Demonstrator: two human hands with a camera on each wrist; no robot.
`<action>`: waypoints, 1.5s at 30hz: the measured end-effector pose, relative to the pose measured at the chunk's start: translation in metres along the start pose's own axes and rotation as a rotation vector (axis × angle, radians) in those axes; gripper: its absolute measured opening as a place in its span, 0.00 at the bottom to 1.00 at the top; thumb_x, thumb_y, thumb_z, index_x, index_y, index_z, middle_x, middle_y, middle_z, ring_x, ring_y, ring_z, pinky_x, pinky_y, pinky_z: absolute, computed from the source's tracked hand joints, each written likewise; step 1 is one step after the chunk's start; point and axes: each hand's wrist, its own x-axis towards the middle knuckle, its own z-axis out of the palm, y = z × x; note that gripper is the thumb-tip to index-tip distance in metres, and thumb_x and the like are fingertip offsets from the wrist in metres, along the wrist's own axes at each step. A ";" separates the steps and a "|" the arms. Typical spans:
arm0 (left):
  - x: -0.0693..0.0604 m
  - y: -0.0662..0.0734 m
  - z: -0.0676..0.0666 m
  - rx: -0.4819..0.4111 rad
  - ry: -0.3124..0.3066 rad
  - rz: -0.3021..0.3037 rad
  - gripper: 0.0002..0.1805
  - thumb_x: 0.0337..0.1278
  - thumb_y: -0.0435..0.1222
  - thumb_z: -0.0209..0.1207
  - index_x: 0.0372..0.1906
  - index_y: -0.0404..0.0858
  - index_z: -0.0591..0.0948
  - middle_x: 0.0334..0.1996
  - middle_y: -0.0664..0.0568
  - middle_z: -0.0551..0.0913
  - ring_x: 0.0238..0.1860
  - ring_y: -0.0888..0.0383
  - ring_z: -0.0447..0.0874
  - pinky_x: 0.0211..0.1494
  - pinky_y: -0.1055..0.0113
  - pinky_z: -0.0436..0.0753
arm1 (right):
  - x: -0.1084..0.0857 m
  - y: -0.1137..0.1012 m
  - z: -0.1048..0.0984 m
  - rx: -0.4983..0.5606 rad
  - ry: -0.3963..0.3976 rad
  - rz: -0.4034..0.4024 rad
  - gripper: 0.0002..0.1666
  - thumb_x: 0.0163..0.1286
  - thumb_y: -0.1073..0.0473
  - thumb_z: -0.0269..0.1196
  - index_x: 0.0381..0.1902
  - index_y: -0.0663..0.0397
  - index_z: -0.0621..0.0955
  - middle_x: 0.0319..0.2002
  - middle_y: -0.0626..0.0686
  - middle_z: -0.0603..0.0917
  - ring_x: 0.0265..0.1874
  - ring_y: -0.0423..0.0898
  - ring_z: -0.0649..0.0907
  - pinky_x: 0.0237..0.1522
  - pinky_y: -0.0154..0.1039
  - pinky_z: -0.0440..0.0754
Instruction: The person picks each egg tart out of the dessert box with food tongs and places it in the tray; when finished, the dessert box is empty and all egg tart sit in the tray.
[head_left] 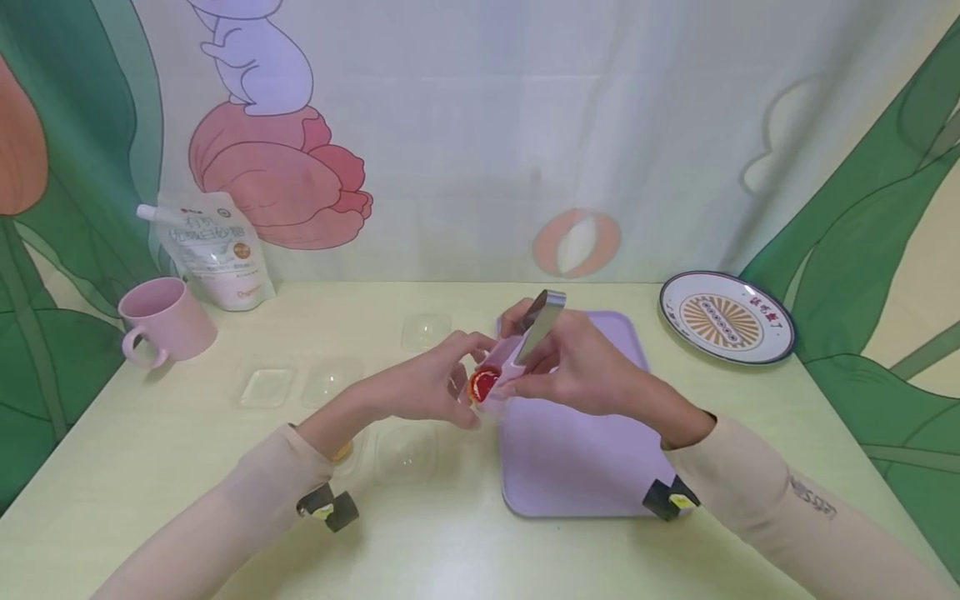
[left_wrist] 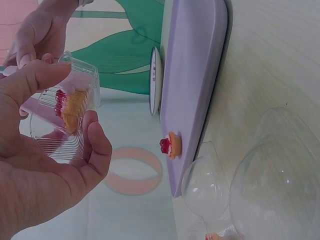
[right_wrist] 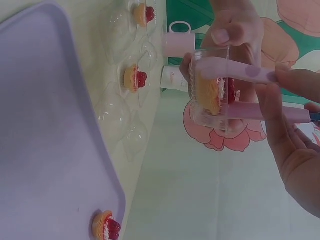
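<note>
My left hand holds a small clear plastic box by its sides, thumb and fingers curled round it, raised over the left edge of the lilac tray. A tart with red fruit topping and white cream sits inside the box, tilted on its side. In my right hand is a pair of tongs with a bent metal top and pinkish-lilac arms. These arms reach into the box on either side of the tart; whether they still squeeze it I cannot tell. Another tart rests on the tray.
Several clear plastic containers and lids lie left of the tray; two hold tarts. At the back left stand a pink mug and a white pouch. A patterned plate lies at the back right, before the curtain.
</note>
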 end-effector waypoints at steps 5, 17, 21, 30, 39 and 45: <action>0.001 -0.001 0.000 -0.005 0.003 0.018 0.43 0.47 0.32 0.71 0.69 0.44 0.63 0.58 0.44 0.64 0.40 0.54 0.79 0.44 0.63 0.81 | 0.001 0.000 0.001 0.063 0.005 0.004 0.26 0.52 0.67 0.77 0.47 0.62 0.77 0.43 0.55 0.81 0.29 0.43 0.87 0.32 0.40 0.88; 0.000 -0.005 0.000 0.030 0.019 -0.009 0.43 0.48 0.31 0.71 0.69 0.45 0.63 0.57 0.44 0.65 0.37 0.55 0.80 0.42 0.64 0.82 | 0.003 -0.007 -0.018 0.090 0.074 -0.029 0.29 0.50 0.75 0.75 0.49 0.65 0.76 0.46 0.58 0.80 0.29 0.45 0.89 0.32 0.42 0.88; -0.002 -0.003 -0.002 0.044 0.034 -0.020 0.42 0.48 0.31 0.71 0.69 0.44 0.63 0.60 0.43 0.66 0.35 0.57 0.80 0.43 0.64 0.81 | 0.003 -0.004 -0.034 0.139 0.124 -0.013 0.30 0.50 0.79 0.73 0.50 0.65 0.74 0.44 0.60 0.79 0.28 0.48 0.90 0.32 0.45 0.89; -0.006 -0.009 -0.004 0.005 0.049 -0.025 0.40 0.48 0.30 0.70 0.67 0.48 0.66 0.63 0.43 0.66 0.34 0.56 0.81 0.44 0.63 0.81 | -0.001 0.032 -0.063 0.091 0.261 0.076 0.28 0.55 0.75 0.72 0.50 0.67 0.70 0.41 0.58 0.78 0.25 0.47 0.89 0.32 0.39 0.88; -0.008 -0.011 -0.006 0.004 0.056 -0.033 0.40 0.49 0.30 0.69 0.67 0.48 0.65 0.63 0.43 0.65 0.34 0.56 0.81 0.45 0.63 0.80 | -0.012 0.098 -0.073 0.059 0.354 0.299 0.29 0.57 0.72 0.71 0.52 0.68 0.68 0.48 0.60 0.74 0.24 0.37 0.88 0.31 0.35 0.87; -0.008 -0.014 -0.008 0.002 0.057 -0.039 0.40 0.49 0.31 0.70 0.67 0.48 0.65 0.64 0.43 0.65 0.34 0.56 0.81 0.46 0.62 0.80 | -0.017 0.133 -0.073 0.046 0.361 0.411 0.29 0.59 0.72 0.70 0.54 0.66 0.67 0.50 0.62 0.72 0.24 0.40 0.88 0.31 0.35 0.87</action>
